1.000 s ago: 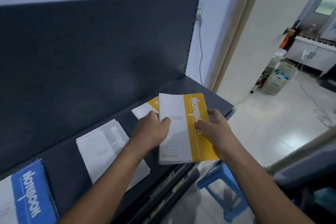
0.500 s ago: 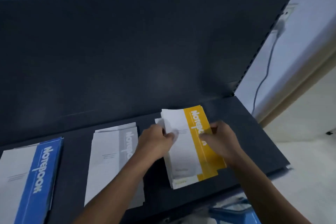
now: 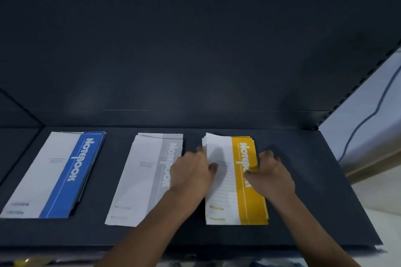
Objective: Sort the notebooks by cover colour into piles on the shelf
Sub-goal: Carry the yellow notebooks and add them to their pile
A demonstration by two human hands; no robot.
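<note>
left hand (image 3: 193,172) grips yellow pile (image 3: 249,201) left edge | right hand (image 3: 272,176) grips right edge | shelf (image 3: 314,201): blue pile (image 3: 65,175), grey pile (image 3: 141,180) alongside

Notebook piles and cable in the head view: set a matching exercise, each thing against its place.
1. blue notebook pile
2. grey notebook pile
3. yellow notebook pile
4. cable

A. held between left hand and right hand
B. on the wall beside the shelf
C. leftmost on the shelf
D. middle pile

Pairs: 1-C, 2-D, 3-A, 4-B
</note>
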